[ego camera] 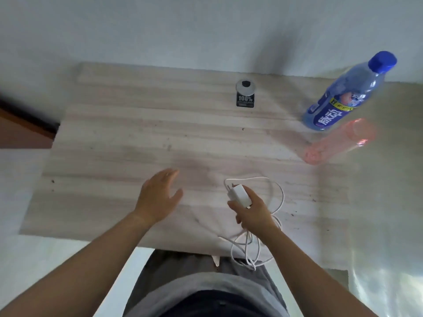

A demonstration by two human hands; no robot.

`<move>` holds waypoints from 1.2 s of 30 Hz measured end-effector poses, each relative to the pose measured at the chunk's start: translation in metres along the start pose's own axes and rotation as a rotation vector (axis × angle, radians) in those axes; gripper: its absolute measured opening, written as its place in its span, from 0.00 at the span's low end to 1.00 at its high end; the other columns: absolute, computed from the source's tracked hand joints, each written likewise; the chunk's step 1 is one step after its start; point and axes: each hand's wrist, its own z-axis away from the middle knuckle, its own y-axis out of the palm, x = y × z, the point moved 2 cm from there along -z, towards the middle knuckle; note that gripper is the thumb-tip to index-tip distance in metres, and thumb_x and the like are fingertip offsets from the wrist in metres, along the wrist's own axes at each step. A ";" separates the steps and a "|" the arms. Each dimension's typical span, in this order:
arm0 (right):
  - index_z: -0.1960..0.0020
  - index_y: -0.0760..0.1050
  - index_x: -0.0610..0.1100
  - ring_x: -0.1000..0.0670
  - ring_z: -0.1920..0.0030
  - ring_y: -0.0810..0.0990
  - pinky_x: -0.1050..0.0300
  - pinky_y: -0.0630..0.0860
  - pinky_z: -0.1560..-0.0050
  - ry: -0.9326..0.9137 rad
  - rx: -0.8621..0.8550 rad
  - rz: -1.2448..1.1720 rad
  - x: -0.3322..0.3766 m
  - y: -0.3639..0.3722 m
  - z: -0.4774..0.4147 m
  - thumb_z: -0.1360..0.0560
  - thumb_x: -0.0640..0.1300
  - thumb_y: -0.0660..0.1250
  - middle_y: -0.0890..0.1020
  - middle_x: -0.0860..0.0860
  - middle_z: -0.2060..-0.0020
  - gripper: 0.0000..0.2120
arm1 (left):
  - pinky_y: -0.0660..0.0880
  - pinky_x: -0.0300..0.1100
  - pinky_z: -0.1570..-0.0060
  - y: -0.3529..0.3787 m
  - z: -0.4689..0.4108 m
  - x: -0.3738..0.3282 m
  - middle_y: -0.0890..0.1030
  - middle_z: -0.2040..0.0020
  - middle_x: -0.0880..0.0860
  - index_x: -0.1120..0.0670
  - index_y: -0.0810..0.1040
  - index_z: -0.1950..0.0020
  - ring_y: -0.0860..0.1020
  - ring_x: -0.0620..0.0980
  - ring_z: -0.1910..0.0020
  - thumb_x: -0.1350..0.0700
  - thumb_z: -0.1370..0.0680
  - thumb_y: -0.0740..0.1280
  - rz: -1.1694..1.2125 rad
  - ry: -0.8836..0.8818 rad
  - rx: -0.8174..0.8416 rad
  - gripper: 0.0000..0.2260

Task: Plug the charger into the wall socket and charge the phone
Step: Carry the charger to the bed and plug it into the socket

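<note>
Closest in, the person's grey shirt [196, 291] fills the bottom edge, and both bare forearms reach up from it over the table [114, 138]. Right hand [254, 213] first: fingers curled round the white charger [239, 195], thumb along its near side, so it's clamped firmly with the prongs pointing away toward the far wall. Out from that fist the white cable [278, 195] arcs in one loose loop over the tabletop, then trails back under the wrist and spills in tangled coils off the near edge of the table. Left hand [160, 197] now: fingers together and stretched forward, thumb spread wide, palm down, gripping nothing; whether it touches the wood I can't tell.

Farther out, a small dark can [245, 94] stands near the back edge, a blue bottle [348, 92] stands at the right, and a pink see-through cup [338, 143] sits just beside it.

Progress? Early going, I'd say. Charger in hand, that's all. No wall socket in view, no phone in view, so plugging in and connecting the phone both remain.
</note>
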 end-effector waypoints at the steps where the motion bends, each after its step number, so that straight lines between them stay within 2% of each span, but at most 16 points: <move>1: 0.36 0.69 0.55 0.56 0.78 0.77 0.64 0.71 0.77 -0.020 0.045 0.028 -0.003 -0.003 0.001 0.32 0.50 0.70 0.81 0.49 0.65 0.24 | 0.63 0.49 0.33 0.005 0.022 -0.003 0.70 0.29 0.56 0.55 0.67 0.30 0.67 0.54 0.30 0.48 0.25 0.60 0.081 -0.076 -0.058 0.24; 3: 0.38 0.70 0.57 0.55 0.77 0.77 0.64 0.71 0.77 -0.059 0.138 0.090 -0.008 -0.005 0.006 0.32 0.50 0.70 0.81 0.50 0.68 0.23 | 0.64 0.45 0.36 0.019 0.067 -0.010 0.72 0.31 0.53 0.53 0.68 0.32 0.69 0.52 0.33 0.50 0.24 0.62 0.299 -0.267 -0.164 0.21; 6: 0.42 0.72 0.56 0.55 0.76 0.77 0.65 0.70 0.78 -0.104 0.272 0.178 -0.014 0.001 0.020 0.32 0.51 0.69 0.81 0.54 0.70 0.19 | 0.67 0.35 0.45 0.041 0.136 -0.020 0.75 0.37 0.45 0.45 0.72 0.37 0.72 0.44 0.40 0.46 0.24 0.60 0.726 -0.570 -0.276 0.15; 8: 0.42 0.73 0.54 0.55 0.77 0.76 0.65 0.69 0.79 -0.126 0.374 0.233 -0.017 0.010 0.035 0.31 0.49 0.69 0.81 0.57 0.72 0.18 | 0.66 0.29 0.52 0.054 0.180 -0.024 0.76 0.43 0.37 0.38 0.72 0.42 0.73 0.39 0.42 0.42 0.25 0.60 0.912 -0.692 -0.332 0.12; 10: 0.40 0.71 0.57 0.53 0.76 0.75 0.64 0.68 0.79 -0.121 0.475 0.313 -0.016 0.024 0.054 0.30 0.50 0.70 0.80 0.54 0.73 0.20 | 0.66 0.30 0.52 0.061 0.225 -0.025 0.77 0.46 0.34 0.34 0.73 0.48 0.74 0.35 0.43 0.37 0.28 0.59 1.004 -0.762 -0.372 0.11; 12: 0.40 0.72 0.59 0.52 0.76 0.75 0.64 0.68 0.79 -0.143 0.584 0.386 -0.011 0.045 0.074 0.30 0.50 0.70 0.80 0.52 0.73 0.20 | 0.68 0.34 0.49 0.068 0.267 -0.022 0.79 0.47 0.35 0.31 0.75 0.52 0.75 0.34 0.44 0.36 0.29 0.59 1.075 -0.820 -0.445 0.09; 15: 0.45 0.73 0.64 0.55 0.76 0.75 0.67 0.68 0.78 -0.251 0.754 0.508 0.000 0.087 0.108 0.30 0.48 0.69 0.79 0.57 0.75 0.17 | 0.69 0.36 0.49 0.077 0.323 -0.016 0.81 0.49 0.37 0.30 0.76 0.54 0.76 0.36 0.46 0.42 0.26 0.60 1.176 -0.908 -0.592 0.07; 17: 0.51 0.73 0.69 0.57 0.77 0.74 0.67 0.68 0.78 -0.309 0.848 0.598 0.004 0.120 0.133 0.30 0.47 0.68 0.79 0.58 0.76 0.16 | 0.69 0.37 0.52 0.084 0.360 -0.013 0.81 0.49 0.38 0.33 0.76 0.53 0.76 0.37 0.46 0.40 0.27 0.59 1.242 -1.004 -0.704 0.08; 21: 0.53 0.74 0.67 0.58 0.78 0.72 0.66 0.67 0.79 -0.385 0.967 0.750 -0.001 0.186 0.181 0.29 0.46 0.68 0.77 0.57 0.77 0.15 | 0.69 0.38 0.51 0.103 0.442 -0.006 0.82 0.49 0.41 0.37 0.77 0.51 0.79 0.35 0.51 0.44 0.25 0.58 1.332 -1.165 -0.988 0.08; 25: 0.55 0.73 0.70 0.59 0.78 0.73 0.68 0.68 0.79 -0.470 1.039 0.862 -0.015 0.255 0.226 0.29 0.45 0.68 0.78 0.53 0.69 0.17 | 0.70 0.40 0.52 0.123 0.521 0.010 0.82 0.49 0.43 0.43 0.78 0.50 0.79 0.41 0.48 0.49 0.21 0.57 1.411 -1.288 -1.222 0.10; 27: 0.53 0.73 0.68 0.58 0.77 0.73 0.68 0.69 0.78 -0.491 1.065 0.886 -0.020 0.291 0.246 0.29 0.45 0.68 0.78 0.52 0.68 0.16 | 0.70 0.41 0.50 0.127 0.557 0.023 0.83 0.49 0.44 0.45 0.79 0.49 0.79 0.43 0.48 0.48 0.22 0.57 1.443 -1.333 -1.296 0.11; 32: 0.48 0.76 0.61 0.55 0.77 0.74 0.66 0.70 0.77 -0.511 1.112 0.841 -0.021 0.379 0.282 0.27 0.41 0.67 0.80 0.54 0.74 0.16 | 0.69 0.45 0.45 0.110 0.619 0.071 0.82 0.48 0.47 0.47 0.79 0.50 0.79 0.46 0.46 0.50 0.21 0.57 1.439 -1.364 -1.410 0.11; 34: 0.47 0.77 0.60 0.55 0.78 0.73 0.67 0.70 0.77 -0.513 1.145 0.824 -0.019 0.407 0.296 0.28 0.40 0.67 0.80 0.55 0.72 0.16 | 0.70 0.45 0.45 0.098 0.636 0.093 0.82 0.48 0.46 0.45 0.79 0.50 0.79 0.46 0.46 0.48 0.22 0.59 1.423 -1.355 -1.426 0.09; 36: 0.48 0.77 0.62 0.54 0.78 0.73 0.66 0.70 0.77 -0.515 1.173 0.814 -0.017 0.432 0.307 0.28 0.40 0.67 0.80 0.54 0.71 0.18 | 0.70 0.43 0.45 0.088 0.649 0.116 0.83 0.47 0.44 0.43 0.79 0.50 0.79 0.42 0.47 0.44 0.26 0.58 1.388 -1.341 -1.420 0.12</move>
